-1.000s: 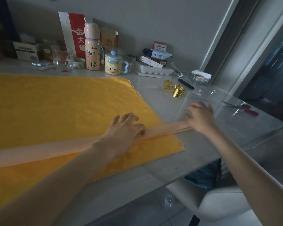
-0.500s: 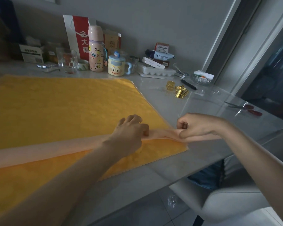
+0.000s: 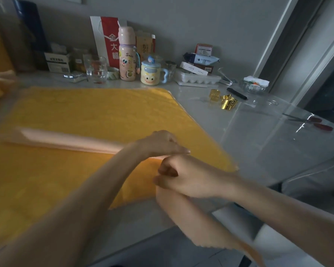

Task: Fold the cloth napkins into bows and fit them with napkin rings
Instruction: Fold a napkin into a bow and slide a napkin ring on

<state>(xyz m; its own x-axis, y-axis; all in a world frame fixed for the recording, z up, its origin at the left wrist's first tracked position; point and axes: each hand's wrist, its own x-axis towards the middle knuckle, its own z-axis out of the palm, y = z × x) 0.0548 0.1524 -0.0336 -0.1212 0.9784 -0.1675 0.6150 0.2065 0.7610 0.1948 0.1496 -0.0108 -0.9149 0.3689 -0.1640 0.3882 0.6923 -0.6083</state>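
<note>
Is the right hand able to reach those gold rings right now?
Probably yes: the gold napkin rings lie in the open on the table, with nothing standing between them and the right hand. But that hand grips the peach napkin and would need to let go first.

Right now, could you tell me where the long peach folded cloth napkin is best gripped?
Pinch the peach napkin at its free left end, from the left: it lies flat on the yellow cloth there, while the left hand rests on its middle and the right hand grips the other end.
</note>
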